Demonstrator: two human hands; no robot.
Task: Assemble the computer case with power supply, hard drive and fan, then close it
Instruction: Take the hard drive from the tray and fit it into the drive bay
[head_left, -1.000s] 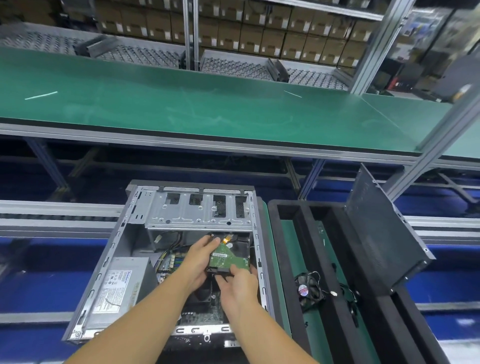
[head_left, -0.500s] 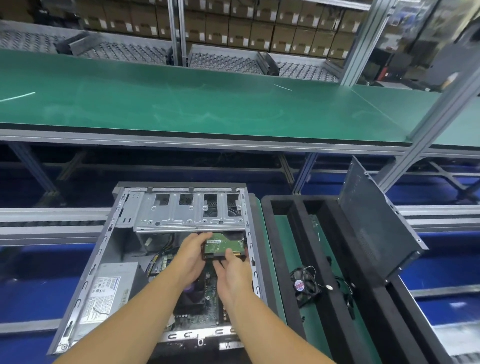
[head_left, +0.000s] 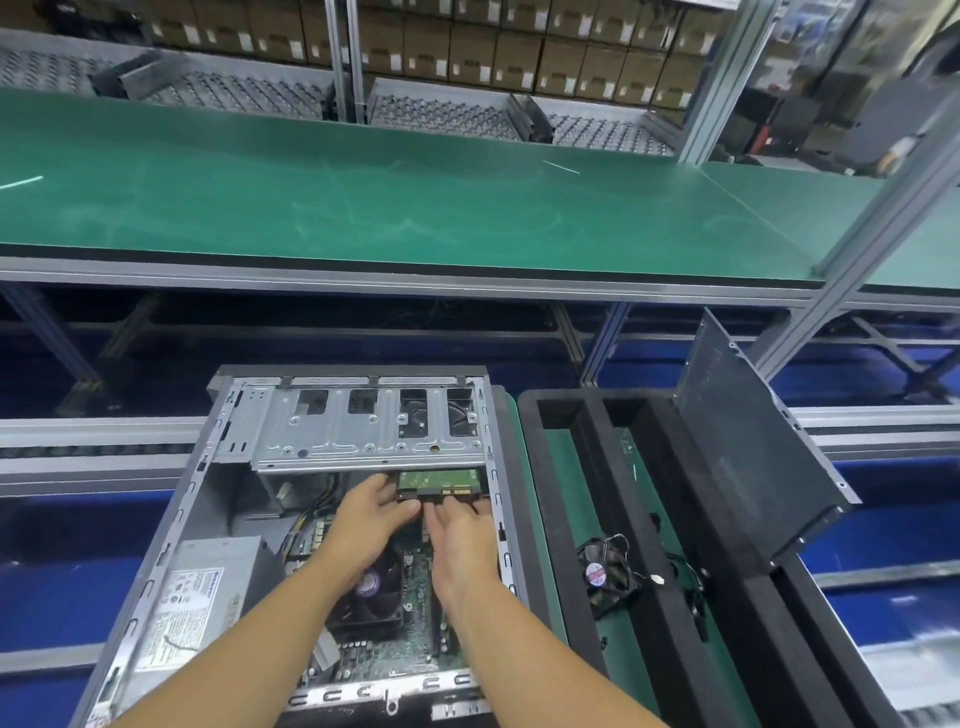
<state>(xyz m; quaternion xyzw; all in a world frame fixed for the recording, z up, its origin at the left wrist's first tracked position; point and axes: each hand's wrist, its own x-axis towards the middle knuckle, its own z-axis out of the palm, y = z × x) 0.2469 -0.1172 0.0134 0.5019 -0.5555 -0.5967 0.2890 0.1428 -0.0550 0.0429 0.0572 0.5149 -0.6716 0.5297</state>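
The open computer case (head_left: 182, 519) lies on its side in front of me. The power supply (head_left: 197, 592) sits inside it at the lower left. The green-boarded hard drive (head_left: 439, 479) is partly under the metal drive cage (head_left: 363, 431) at the case's far right. My left hand (head_left: 371, 519) touches the drive's near left corner with fingers stretched out. My right hand (head_left: 460, 535) presses straight fingers against its near edge. The small black fan (head_left: 605, 574) lies in the foam tray (head_left: 550, 519) to the right.
The grey side panel (head_left: 753, 447) leans upright in the tray's right slot. The motherboard and CPU cooler (head_left: 379, 597) lie under my wrists. A green conveyor table (head_left: 415, 208) runs across behind the case, with racks of boxes beyond.
Both hands have carried the hard drive away from me and slid it under the drive cage. My fingers have gone from gripping the drive to lying straight against its near edge.
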